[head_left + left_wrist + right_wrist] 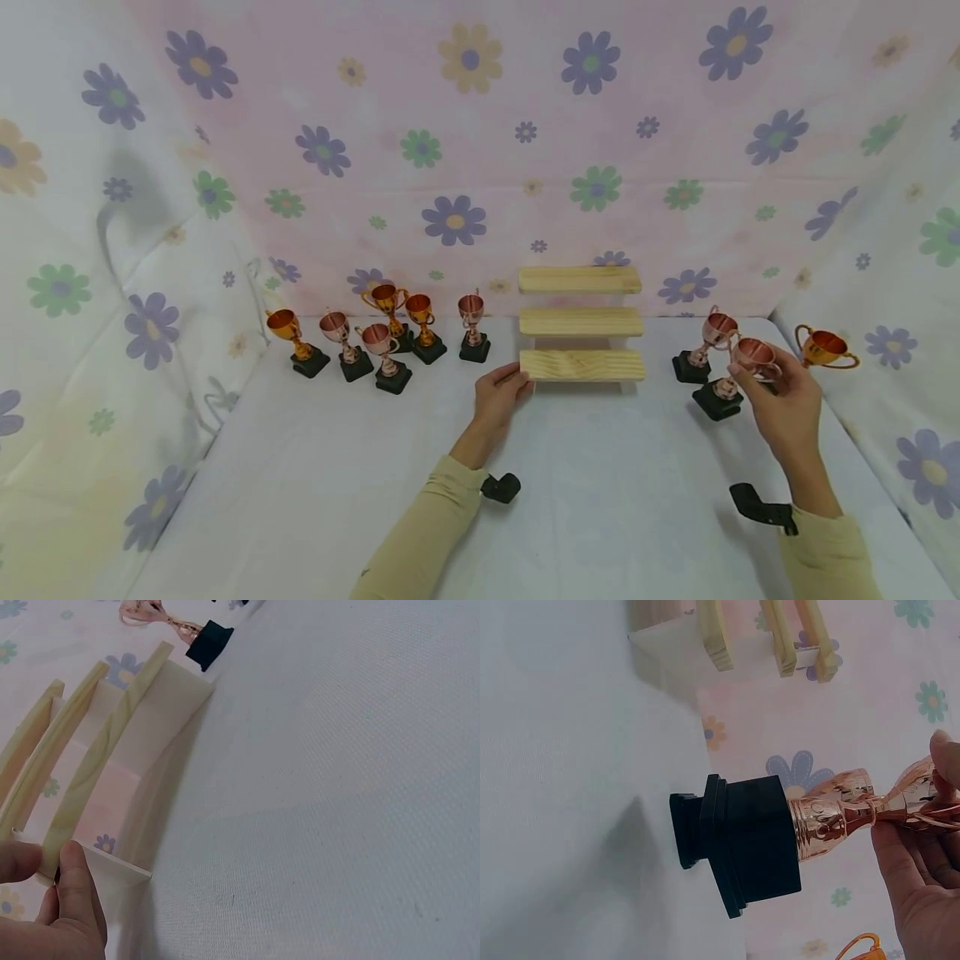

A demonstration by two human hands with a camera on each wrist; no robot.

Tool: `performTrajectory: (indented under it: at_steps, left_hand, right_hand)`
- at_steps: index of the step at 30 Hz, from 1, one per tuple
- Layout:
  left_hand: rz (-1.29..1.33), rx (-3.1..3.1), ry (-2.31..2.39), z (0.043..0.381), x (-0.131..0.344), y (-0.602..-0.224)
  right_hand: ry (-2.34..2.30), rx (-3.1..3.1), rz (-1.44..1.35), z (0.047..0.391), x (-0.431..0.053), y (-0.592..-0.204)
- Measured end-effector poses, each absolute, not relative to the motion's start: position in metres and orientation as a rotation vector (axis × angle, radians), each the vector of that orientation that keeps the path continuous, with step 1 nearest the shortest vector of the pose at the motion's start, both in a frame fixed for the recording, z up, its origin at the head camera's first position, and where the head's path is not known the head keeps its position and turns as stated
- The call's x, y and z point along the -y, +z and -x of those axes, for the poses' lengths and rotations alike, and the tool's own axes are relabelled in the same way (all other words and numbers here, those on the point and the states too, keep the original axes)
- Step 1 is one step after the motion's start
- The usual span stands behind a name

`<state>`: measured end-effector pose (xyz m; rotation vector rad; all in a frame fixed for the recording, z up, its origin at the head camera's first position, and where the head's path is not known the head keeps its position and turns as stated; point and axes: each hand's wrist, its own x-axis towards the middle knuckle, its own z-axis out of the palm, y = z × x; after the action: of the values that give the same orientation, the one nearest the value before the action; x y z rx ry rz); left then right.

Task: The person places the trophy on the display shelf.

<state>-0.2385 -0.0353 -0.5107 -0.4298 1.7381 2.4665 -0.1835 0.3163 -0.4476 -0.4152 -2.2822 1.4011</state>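
My left hand [497,408] pinches the left end of the lowest board of a three-step wooden display stand [583,365]; the left wrist view shows thumb and fingers around the board's end. With my right hand [795,408] I grip a rose-gold trophy [817,825] by its cup. Its black base hangs tilted above the table, casting a shadow in the right wrist view. Just behind it a second rose-gold trophy [718,329] stands on the table. To the right of that hand is a gold trophy [825,348], its lower part hidden by the hand.
Left of the stand, several gold and rose-gold trophies stand in a group, among them a gold one [283,327] at the far left. A single rose-gold trophy [472,312] is nearest the stand. Flowered cloth [495,167] rises behind and beside the white table [600,500].
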Motion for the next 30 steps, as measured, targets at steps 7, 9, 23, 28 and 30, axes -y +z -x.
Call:
performTrajectory:
  at_steps: [7, 9, 23, 28, 30]
  left_hand:
    - [0.431, -1.74, 2.476, 0.239, 0.037, -0.514]
    - [0.429, -1.742, 2.475, 0.239, 0.037, -0.514]
    - [0.407, -1.749, 2.487, 0.239, 0.038, -0.514]
    - [0.402, -1.747, 2.49, 0.238, 0.036, -0.515]
    - [0.403, -1.739, 2.494, 0.238, 0.036, -0.516]
  right_hand:
    - [1.387, 2.273, 0.36, 0.177, -0.306, -0.439]
    - [1.37, 2.289, 0.328, 0.175, -0.302, -0.435]
    - [1.434, 2.284, -0.126, 0.182, -0.271, -0.419]
    - [1.461, 2.282, -0.316, 0.192, -0.258, -0.41]
    - [1.461, 2.271, -0.393, 0.198, -0.252, -0.406]
